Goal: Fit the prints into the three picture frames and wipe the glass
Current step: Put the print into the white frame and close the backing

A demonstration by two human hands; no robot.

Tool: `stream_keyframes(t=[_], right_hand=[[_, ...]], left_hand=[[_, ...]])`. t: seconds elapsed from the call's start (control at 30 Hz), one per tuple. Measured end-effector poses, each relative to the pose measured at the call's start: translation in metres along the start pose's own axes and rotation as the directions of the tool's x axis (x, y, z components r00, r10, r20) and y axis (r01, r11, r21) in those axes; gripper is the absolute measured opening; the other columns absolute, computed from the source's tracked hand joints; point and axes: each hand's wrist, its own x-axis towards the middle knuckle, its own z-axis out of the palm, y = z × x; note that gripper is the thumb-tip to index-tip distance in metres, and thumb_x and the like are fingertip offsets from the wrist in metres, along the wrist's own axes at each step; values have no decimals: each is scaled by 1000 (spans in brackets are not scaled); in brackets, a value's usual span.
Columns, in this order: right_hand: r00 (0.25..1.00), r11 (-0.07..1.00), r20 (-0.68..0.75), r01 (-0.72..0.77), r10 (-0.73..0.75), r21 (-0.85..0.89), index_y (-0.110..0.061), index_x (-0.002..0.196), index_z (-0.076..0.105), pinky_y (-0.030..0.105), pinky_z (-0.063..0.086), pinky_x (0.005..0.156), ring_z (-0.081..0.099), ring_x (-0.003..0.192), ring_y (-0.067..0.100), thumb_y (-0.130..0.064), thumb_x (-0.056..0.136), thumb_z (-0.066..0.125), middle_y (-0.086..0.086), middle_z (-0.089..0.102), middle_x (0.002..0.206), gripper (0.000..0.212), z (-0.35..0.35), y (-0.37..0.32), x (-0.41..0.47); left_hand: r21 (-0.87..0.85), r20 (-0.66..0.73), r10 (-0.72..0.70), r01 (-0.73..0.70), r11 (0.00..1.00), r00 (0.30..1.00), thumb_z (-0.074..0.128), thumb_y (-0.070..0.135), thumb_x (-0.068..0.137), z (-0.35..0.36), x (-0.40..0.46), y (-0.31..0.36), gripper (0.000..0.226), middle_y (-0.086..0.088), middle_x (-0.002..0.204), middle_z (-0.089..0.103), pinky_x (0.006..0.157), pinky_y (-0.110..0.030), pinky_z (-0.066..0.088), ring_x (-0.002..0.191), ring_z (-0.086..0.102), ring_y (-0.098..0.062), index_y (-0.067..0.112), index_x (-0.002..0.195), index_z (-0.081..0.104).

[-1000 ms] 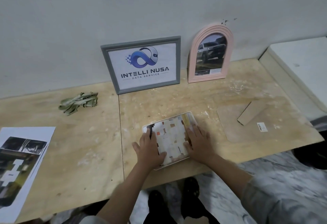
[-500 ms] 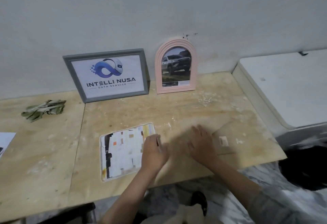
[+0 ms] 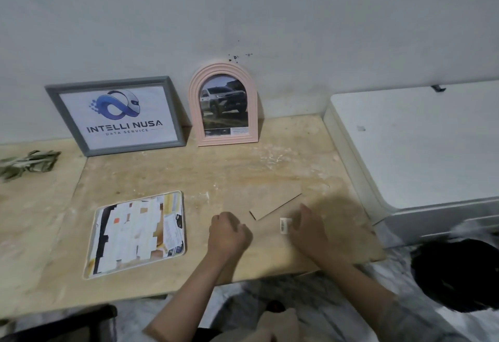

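Frames number three on our desk (image 3: 167,179): a grey one (image 3: 116,116) with a logo print and a pink arched one (image 3: 224,104) with a car print stand at the far edge against the wall, both apparently filled. Our third frame (image 3: 136,233), white-rimmed with rounded corners, lies flat near the front edge with a patchy print showing in it; we cannot tell for sure which side faces up.

What we reach for now is the brown backing board (image 3: 310,223), lying flat to the right of that frame. It blends into the desk, marked mainly by its fold-out stand flap (image 3: 275,206), which runs from near-left to far-right, and a barcode sticker (image 3: 285,225).

Our right hand (image 3: 310,231) rests flat on the board, fingers spread just right of the sticker, pressing rather than gripping. Our left hand (image 3: 229,233) sits loosely curled into a fist at the board's left edge, between board and frame, holding nothing that we can see.

As we judge it, the board must travel left to cover the third frame. The frame lies to the left of both hands, its long axis running near to far, and our left hand is the nearer one to it, while the right already has the board.

A crumpled green cloth (image 3: 27,163) waits far left for the glass.
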Motion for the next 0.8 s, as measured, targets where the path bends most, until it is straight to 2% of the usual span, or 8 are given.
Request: stream_keyframes(t=[0.1,0.2,0.3,0.37,0.47,0.57,0.7,0.8], right_hand=[[999,992,-2,-34,35,121,-2,139,36,39,30,107,37,129,33,-25,87,56,18,43,139,61,0,-2,2],[993,965,1,-119,122,235,-3,142,34,35,29,107,33,134,30,-24,87,56,15,37,145,63,-5,-7,7],[980,933,-9,-186,199,308,-2,138,37,34,34,100,39,126,31,-25,86,57,17,36,141,61,-7,-15,12],[974,921,-2,-214,226,325,-3,136,39,32,36,91,43,119,32,-28,86,56,16,34,139,59,-8,-22,13],[979,925,5,-195,205,327,-6,139,37,29,32,81,46,115,31,-29,87,56,14,31,137,60,-5,-36,12],[987,925,24,-158,159,347,-8,143,34,26,31,81,44,117,29,-27,89,56,13,29,139,61,2,-56,5],[992,939,79,-121,101,320,-10,142,36,25,36,89,46,119,26,-28,87,58,12,32,139,62,24,-97,-9],[993,952,117,-61,26,301,-6,137,44,15,42,79,52,107,23,-27,84,59,14,40,136,59,51,-133,-22]], left_hand=[[-16,-30,-35,35,999,999,61,25,78,1,5,-1,18,-13,97,60,76,-29,44,90,58,-29,13,90,58],[-147,-54,-162,153,977,985,66,23,80,-5,11,1,18,-14,99,60,74,-27,43,91,60,-31,10,89,58],[-232,-25,-240,228,946,970,68,20,77,-8,20,-6,28,-20,89,60,77,-37,49,97,61,-38,-3,89,59],[-229,-19,-275,263,937,961,68,22,70,-10,25,-13,30,-28,101,63,80,-43,53,97,62,-38,-3,86,61],[-237,-20,-308,295,926,951,65,21,61,-25,24,-20,12,-24,101,66,71,-42,56,86,66,-32,16,63,55],[-276,-11,-328,312,909,945,64,19,58,-50,18,-30,12,-18,91,68,58,-32,51,73,64,-27,18,64,53],[-281,-62,-362,331,901,930,63,18,59,-88,15,-66,9,-13,87,67,61,-36,55,77,67,-30,18,64,55],[-241,-142,-377,337,910,915,61,21,64,-121,11,-99,10,-8,88,65,70,-38,58,80,65,-26,18,74,60]])
